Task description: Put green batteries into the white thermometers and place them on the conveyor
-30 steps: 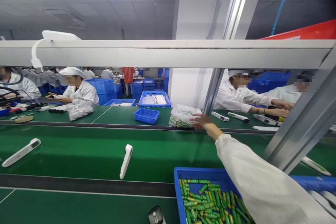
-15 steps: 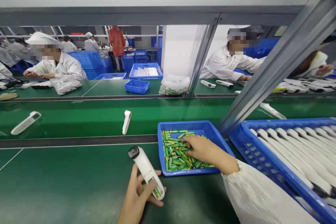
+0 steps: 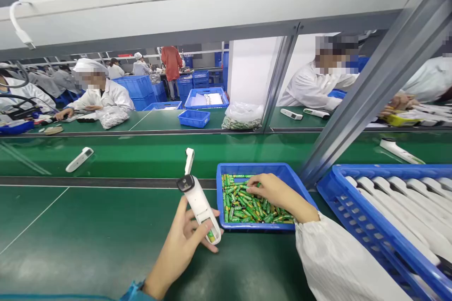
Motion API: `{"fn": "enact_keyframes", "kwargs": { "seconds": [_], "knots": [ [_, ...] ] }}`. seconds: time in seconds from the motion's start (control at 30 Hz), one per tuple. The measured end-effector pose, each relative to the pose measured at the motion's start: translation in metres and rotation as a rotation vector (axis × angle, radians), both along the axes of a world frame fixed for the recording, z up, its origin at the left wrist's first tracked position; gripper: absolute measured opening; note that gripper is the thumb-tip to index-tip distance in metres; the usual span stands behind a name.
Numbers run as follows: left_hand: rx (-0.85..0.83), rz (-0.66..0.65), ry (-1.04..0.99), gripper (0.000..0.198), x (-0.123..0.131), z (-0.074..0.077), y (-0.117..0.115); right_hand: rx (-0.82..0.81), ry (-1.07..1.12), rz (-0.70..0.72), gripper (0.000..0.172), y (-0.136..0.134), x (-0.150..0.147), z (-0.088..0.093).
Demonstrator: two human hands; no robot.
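Note:
My left hand [image 3: 180, 244] grips a white handheld thermometer [image 3: 198, 206] by its lower end, its dark sensor head pointing away from me and a green battery showing in its open compartment. My right hand [image 3: 273, 193] reaches into a small blue tray [image 3: 226, 168] full of green batteries [image 3: 247, 207], fingers curled down among them; what they pinch is hidden.
A large blue crate [image 3: 356, 218] of white thermometers stands at the right. Two more thermometers [image 3: 79, 159] lie on the green conveyor belt [image 3: 141, 155] beyond. A slanted metal post [image 3: 356, 103] rises behind the tray. Co-workers in white coats [image 3: 106, 96] work across the line.
My right hand pulled back from the far bag of batteries into the blue tray. My left hand came into view holding the thermometer and has lifted it slightly toward the tray.

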State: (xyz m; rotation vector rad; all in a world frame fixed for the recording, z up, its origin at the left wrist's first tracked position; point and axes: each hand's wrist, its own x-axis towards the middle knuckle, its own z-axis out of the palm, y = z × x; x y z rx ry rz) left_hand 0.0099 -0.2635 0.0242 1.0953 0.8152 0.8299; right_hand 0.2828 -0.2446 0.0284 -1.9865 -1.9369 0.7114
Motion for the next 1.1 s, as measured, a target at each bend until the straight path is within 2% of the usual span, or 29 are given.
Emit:
{"fn": "enact_keyframes", "kwargs": {
  "seconds": [0.1,0.17,0.23,0.33,0.43,0.6,0.73,0.93,1.1],
  "knots": [
    [0.093,-0.058,0.022,0.097,0.014,0.036,0.019,0.089,0.224,0.031,0.037,-0.013,-0.006,0.024],
    [0.114,-0.113,0.015,0.099,0.028,0.057,0.029,0.172,0.394,0.032,0.042,-0.025,-0.014,0.044],
    [0.107,-0.145,-0.016,0.098,0.043,0.073,0.034,0.253,0.5,0.005,0.037,-0.037,-0.022,0.062],
    [0.061,-0.178,-0.061,0.083,0.063,0.085,0.033,0.394,0.568,-0.076,0.025,-0.051,-0.032,0.08],
    [0.035,-0.194,-0.07,0.07,0.076,0.086,0.03,0.477,0.406,-0.13,0.015,-0.057,-0.037,0.084],
    [0.18,-0.117,-0.024,0.061,0.086,0.076,0.029,0.528,0.128,-0.167,0.008,-0.055,-0.04,0.076],
    [0.21,-0.128,-0.005,0.059,0.087,0.072,0.03,0.565,0.169,-0.193,0.014,-0.052,-0.039,0.074],
    [0.263,-0.086,0.046,0.057,0.089,0.072,0.03,0.453,0.227,-0.215,0.015,-0.048,-0.043,0.076],
    [0.279,-0.109,0.056,0.05,0.094,0.067,0.028,0.416,0.259,-0.156,0.016,-0.047,-0.047,0.075]
  ]
}}
